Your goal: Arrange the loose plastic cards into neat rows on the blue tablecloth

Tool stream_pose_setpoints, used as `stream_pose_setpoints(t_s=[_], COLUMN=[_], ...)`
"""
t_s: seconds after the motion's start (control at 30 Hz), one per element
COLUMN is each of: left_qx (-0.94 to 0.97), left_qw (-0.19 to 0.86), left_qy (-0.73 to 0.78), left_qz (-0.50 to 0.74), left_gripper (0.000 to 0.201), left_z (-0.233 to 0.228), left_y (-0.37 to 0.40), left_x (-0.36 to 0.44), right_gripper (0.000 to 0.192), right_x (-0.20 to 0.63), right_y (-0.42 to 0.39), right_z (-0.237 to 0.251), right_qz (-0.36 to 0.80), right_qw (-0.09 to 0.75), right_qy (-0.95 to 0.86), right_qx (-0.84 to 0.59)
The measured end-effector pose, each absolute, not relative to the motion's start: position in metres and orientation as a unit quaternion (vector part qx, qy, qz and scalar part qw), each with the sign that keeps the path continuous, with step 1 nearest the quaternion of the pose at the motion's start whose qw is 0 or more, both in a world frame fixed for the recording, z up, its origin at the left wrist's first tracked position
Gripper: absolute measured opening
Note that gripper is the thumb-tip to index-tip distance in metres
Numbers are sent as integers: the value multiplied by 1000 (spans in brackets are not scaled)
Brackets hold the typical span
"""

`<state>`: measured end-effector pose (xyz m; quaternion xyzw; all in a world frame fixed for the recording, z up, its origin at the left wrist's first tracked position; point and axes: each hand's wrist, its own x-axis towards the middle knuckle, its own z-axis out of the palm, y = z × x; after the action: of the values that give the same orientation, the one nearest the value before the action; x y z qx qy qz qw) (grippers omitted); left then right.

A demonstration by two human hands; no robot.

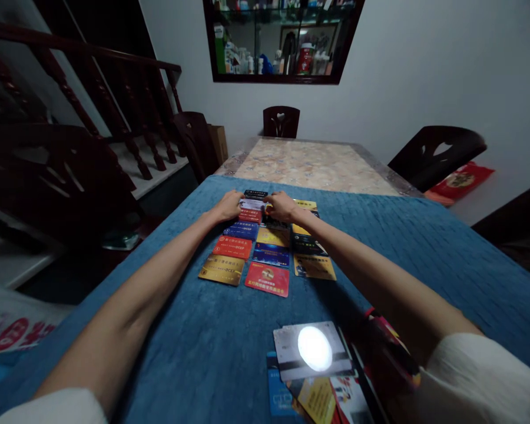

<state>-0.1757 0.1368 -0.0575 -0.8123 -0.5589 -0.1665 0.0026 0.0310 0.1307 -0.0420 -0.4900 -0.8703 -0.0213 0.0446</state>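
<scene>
Nearest us a loose pile of glossy plastic cards [311, 368] on the blue-clothed tabletop [424, 247], beyond it our grid of coloured cards [265, 250], our left hand [229, 206] and right hand [282, 206] resting flat, fingers loose, on its far row, gripping nothing.

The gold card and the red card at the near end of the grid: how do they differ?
The gold card lies in the left column; the red card lies in the middle column, beside it. The gold card has a plain gold face with dark print; the red card has a round emblem and pale lettering. Both lie flat on the blue cloth, far from both hands.
</scene>
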Motion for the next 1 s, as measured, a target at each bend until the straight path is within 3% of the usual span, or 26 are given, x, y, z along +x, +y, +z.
stream_pose_setpoints(t_s=[0.6,1.0], left_qx=[-830,-872], left_qw=[32,3], left_qy=[-463,-334], left_qz=[-310,-357], left_gripper=[25,19], left_z=[-46,-40], left_y=[62,-10], left_x=[-140,-83], right_gripper=[30,25], right_x=[76,129], right_y=[50,-18], right_z=[-8,-14], right_qz=[-25,-15], right_qw=[90,127], right_qy=[-872,-881], right_qx=[-480,-455])
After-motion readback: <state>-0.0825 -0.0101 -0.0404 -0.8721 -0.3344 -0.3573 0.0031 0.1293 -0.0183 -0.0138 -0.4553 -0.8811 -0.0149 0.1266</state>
